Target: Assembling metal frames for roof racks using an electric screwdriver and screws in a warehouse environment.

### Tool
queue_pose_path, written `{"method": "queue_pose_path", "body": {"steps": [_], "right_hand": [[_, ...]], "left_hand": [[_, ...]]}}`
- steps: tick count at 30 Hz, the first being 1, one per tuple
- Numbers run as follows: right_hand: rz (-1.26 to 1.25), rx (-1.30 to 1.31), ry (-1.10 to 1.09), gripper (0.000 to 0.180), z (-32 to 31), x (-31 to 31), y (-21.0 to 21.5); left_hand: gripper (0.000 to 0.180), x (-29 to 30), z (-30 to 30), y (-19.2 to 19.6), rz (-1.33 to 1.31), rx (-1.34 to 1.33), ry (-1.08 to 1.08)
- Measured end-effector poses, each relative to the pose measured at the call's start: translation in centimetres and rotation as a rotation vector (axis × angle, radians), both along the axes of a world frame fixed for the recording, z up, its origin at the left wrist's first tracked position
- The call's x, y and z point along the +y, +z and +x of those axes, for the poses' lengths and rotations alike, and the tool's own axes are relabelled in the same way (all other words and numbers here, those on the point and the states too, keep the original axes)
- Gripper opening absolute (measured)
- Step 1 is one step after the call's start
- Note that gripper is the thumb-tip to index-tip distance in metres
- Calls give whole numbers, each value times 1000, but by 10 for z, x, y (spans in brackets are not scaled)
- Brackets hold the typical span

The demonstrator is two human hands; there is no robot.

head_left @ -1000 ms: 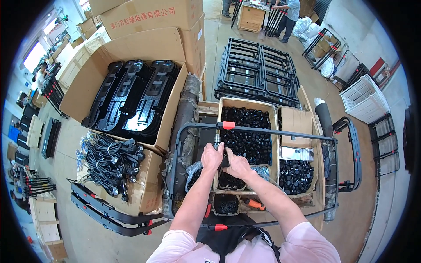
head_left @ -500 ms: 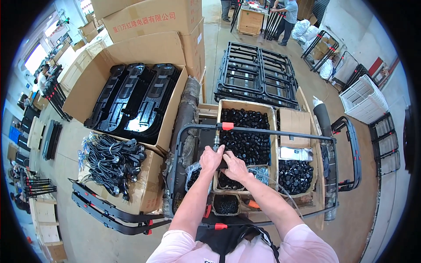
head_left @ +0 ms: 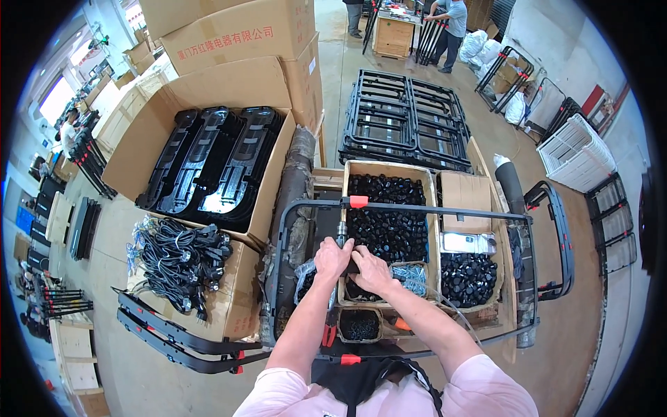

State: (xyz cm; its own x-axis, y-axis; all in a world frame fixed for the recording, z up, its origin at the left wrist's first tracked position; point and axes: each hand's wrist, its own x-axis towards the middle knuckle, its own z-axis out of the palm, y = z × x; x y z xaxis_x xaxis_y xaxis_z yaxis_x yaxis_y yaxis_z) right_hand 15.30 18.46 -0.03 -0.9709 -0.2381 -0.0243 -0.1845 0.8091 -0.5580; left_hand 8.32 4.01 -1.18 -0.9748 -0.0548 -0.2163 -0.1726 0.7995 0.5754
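My left hand (head_left: 332, 258) is closed around the front of a power screwdriver, whose silver chuck (head_left: 341, 229) sticks out ahead of the fingers. Its bit points away from me at the far bar of a black tubular frame (head_left: 445, 210), beside a red plastic piece (head_left: 358, 201) on that bar. Whether the tip touches the bar is too small to tell. Just to the right, my right hand (head_left: 372, 269) grips the dark rear of the tool, mostly hidden by the fingers. The frame lies around both forearms, over boxes of small parts.
Beneath the frame are a box of black caps (head_left: 389, 233), a second box of black knobs (head_left: 469, 278) and a small tray of screws (head_left: 360, 324). Bundled power cords (head_left: 184, 260) and a carton of black panels (head_left: 233, 163) stand left. Stacked black frames (head_left: 406, 118) lie beyond.
The screwdriver and both hands have drawn back slightly toward me, and more of the bit shows between chuck and bar. The frame stays in nearly the same place.
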Motion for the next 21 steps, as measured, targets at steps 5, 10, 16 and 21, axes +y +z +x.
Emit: {"method": "queue_pose_path", "body": {"steps": [5, 10, 16, 21], "right_hand": [[59, -23, 7, 70, 11, 3, 5], [17, -51, -68, 83, 21, 23, 10], [60, -65, -48, 86, 19, 36, 9], [90, -122, -41, 83, 13, 41, 11]], "left_hand": [[70, -2, 13, 2, 12, 29, 4], [67, 16, 23, 18, 30, 55, -50], [64, 28, 18, 9, 4, 53, -102], [65, 33, 16, 2, 1, 73, -89]]}}
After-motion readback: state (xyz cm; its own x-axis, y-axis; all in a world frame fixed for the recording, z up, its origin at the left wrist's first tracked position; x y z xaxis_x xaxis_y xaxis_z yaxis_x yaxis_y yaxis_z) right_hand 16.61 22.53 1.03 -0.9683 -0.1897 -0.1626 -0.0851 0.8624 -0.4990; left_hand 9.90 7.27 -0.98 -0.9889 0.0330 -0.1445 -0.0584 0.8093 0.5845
